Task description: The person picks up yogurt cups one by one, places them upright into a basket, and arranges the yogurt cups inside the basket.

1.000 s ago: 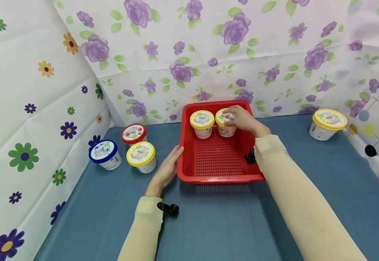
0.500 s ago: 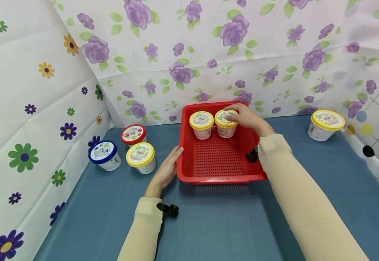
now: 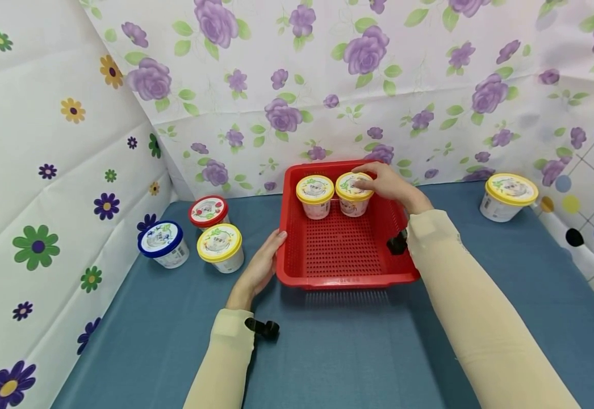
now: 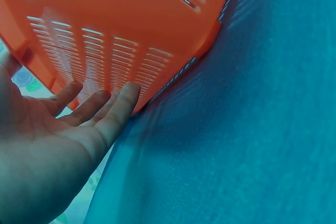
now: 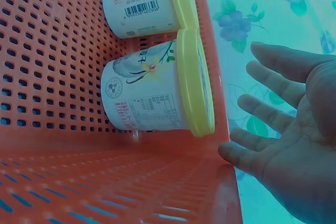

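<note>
A red perforated plastic basket (image 3: 343, 280) holds two lidded tubs along its far side. Both the left tub (image 3: 315, 190) and the right tub (image 3: 354, 187) are white with yellow lids and stand upright side by side. My right hand (image 3: 390, 186) hovers over the right tub's lid; in the right wrist view its spread fingers (image 5: 268, 109) are apart from the lid, near the basket rim. At the basket's left side, my left hand (image 3: 261, 262) has its thumb by the rim and its fairly straight fingers (image 4: 118, 114) against the slotted outer wall.
Left of the basket stand a blue-lidded tub (image 3: 162, 241), a red-lidded tub (image 3: 209, 211) and a yellow-lidded tub (image 3: 220, 244). Another yellow-lidded tub (image 3: 509, 196) sits far right on the blue tabletop (image 3: 338, 352). A flowered cloth backdrop (image 3: 327, 85) rises behind.
My right hand has drawn slightly to the right and off the right tub's lid, showing more of it. My left hand, the basket and the tubs stay in place.
</note>
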A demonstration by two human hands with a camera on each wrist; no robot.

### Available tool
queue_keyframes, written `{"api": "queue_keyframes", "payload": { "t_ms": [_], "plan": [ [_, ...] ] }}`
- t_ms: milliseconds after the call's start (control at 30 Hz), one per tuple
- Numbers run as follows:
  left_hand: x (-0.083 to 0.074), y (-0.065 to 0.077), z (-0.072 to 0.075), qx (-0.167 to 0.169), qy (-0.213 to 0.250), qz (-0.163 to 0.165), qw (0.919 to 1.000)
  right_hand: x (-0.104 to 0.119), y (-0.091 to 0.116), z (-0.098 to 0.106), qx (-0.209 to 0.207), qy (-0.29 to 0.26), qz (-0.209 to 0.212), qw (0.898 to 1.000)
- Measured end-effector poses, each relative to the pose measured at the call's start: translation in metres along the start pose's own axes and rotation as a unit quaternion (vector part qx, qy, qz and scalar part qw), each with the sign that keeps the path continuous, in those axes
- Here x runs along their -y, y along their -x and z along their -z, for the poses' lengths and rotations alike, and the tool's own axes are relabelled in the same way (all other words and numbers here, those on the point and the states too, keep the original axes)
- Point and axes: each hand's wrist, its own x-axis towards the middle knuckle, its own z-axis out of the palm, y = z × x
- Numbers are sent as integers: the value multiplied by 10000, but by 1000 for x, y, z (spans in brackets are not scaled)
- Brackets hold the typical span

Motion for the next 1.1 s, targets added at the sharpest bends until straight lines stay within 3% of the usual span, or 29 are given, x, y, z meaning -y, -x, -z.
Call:
{"api": "queue_keyframes", "payload": {
  "t_ms": [267, 533, 1100],
  "plan": [
    [0, 0, 0, -1, 23, -18, 10000, 2, 6, 9, -38, -463, -265, 9986],
    [1, 0, 0, -71, 64, 21, 10000, 0, 15, 18, -88, -977, -233, 9949],
    [1, -1, -1, 30, 153, -49, 9999, -10, 34, 44, -214, -1026, -364, 9938]
  ]
}}
